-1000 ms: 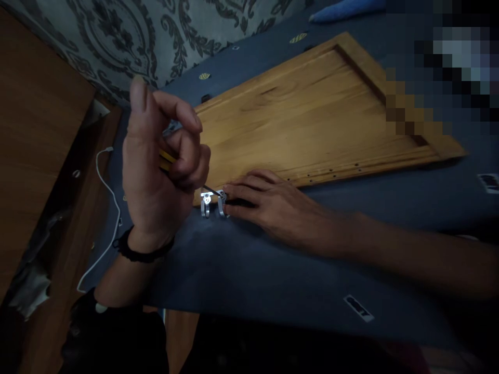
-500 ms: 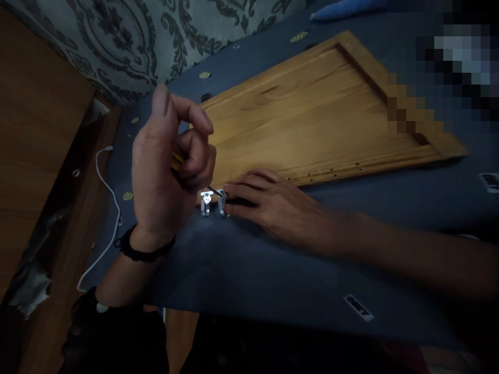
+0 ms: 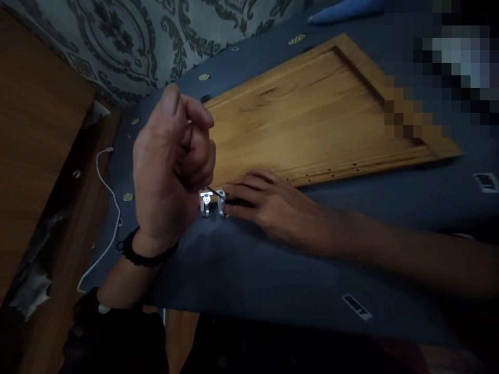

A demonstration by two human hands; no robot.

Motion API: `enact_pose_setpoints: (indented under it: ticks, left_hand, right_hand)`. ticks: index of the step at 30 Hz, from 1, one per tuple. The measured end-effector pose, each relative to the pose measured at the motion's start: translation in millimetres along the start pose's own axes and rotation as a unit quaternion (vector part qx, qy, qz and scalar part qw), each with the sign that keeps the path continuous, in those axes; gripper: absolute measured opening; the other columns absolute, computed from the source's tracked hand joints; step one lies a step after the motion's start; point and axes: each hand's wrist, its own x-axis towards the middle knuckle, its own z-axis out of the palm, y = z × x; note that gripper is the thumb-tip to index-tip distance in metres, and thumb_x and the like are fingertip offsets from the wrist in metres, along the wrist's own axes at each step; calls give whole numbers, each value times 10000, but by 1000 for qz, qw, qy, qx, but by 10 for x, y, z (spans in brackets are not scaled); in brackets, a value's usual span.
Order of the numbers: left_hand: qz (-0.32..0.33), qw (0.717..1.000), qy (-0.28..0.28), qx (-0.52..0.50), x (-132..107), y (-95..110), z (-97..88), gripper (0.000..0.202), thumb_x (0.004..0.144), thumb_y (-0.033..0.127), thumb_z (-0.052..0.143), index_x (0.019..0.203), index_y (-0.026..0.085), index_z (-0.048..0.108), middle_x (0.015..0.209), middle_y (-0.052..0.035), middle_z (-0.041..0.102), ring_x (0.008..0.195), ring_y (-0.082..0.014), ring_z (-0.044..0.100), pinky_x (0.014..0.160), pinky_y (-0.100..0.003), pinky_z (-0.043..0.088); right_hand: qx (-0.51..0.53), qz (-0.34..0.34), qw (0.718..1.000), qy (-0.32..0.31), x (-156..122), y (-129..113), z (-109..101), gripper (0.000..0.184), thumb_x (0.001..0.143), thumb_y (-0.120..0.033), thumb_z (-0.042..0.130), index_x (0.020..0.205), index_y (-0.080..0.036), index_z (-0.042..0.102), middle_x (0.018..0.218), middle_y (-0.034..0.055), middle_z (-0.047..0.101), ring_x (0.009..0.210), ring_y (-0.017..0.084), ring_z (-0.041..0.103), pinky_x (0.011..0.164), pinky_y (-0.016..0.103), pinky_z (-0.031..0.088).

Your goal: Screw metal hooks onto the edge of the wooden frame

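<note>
My left hand, with a dark band at the wrist, is closed in a fist around a screwdriver. Most of the handle is hidden in the fist; its thin dark shaft slants down to the right. The tip meets a small silver metal fitting, which looks like a hinge part, at the near edge of a framed wooden panel. A second silver piece sits just left of it. Palm down, my right hand lies with fingers stretched over the panel's edge, fingertips against the right-hand fitting.
Small dark holes run along the panel's near edge. Beneath it is a dark blue patterned cloth. A white cable lies at the left, near a wooden side board. At the back is a blue object beside patterned fabric.
My left fist has turned slightly, and the yellow of the handle is now mostly covered. The right hand stays in place on the panel's edge. The view has shifted a little.
</note>
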Motion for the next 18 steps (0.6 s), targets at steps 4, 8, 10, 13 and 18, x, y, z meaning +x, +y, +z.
enact_pose_setpoints:
  ticks: [4, 8, 10, 13, 18]
  left_hand:
    - [-33, 999, -36, 24, 30, 34, -48, 548, 1021, 593, 489, 672, 180, 578, 457, 82, 160, 344, -50, 63, 344, -229, 82]
    - [-18, 997, -74, 5, 78, 9, -152, 529, 987, 612, 550, 689, 178, 595, 448, 92, 156, 340, -35, 37, 326, -232, 78]
    - [-16, 997, -72, 2, 94, -5, -180, 512, 1002, 580, 537, 685, 184, 605, 457, 83, 155, 352, -46, 60, 336, -240, 78]
    - [-24, 999, -17, 23, 104, -9, -167, 498, 1031, 537, 500, 697, 187, 619, 502, 46, 253, 394, -74, 236, 394, -250, 179]
    - [-2, 996, 84, 32, 66, -14, -53, 495, 1018, 563, 511, 710, 184, 596, 543, 43, 296, 432, -81, 269, 416, -260, 199]
  right_hand:
    - [-3, 1, 1000, -1, -3, -9, -3, 271, 1041, -181, 505, 1230, -184, 699, 1334, 119, 684, 1152, 270, 578, 1035, 478, 449]
    - [0, 3, 1000, 0, -3, -6, 8, 272, 1041, -179, 509, 1230, -193, 704, 1334, 117, 687, 1194, 275, 577, 1038, 490, 447]
    - [-3, 3, 1000, 4, -4, 1, 16, 268, 1041, -177, 510, 1217, -201, 710, 1332, 117, 691, 1200, 273, 581, 1032, 491, 453]
    - [-4, -6, 1000, 12, -8, 14, 24, 261, 1048, -197, 502, 1204, -182, 710, 1332, 127, 689, 1204, 281, 582, 1028, 481, 458]
    - [-6, 1, 1000, 9, -10, 8, 16, 260, 1041, -184, 506, 1206, -189, 707, 1334, 112, 689, 1197, 274, 580, 1035, 456, 456]
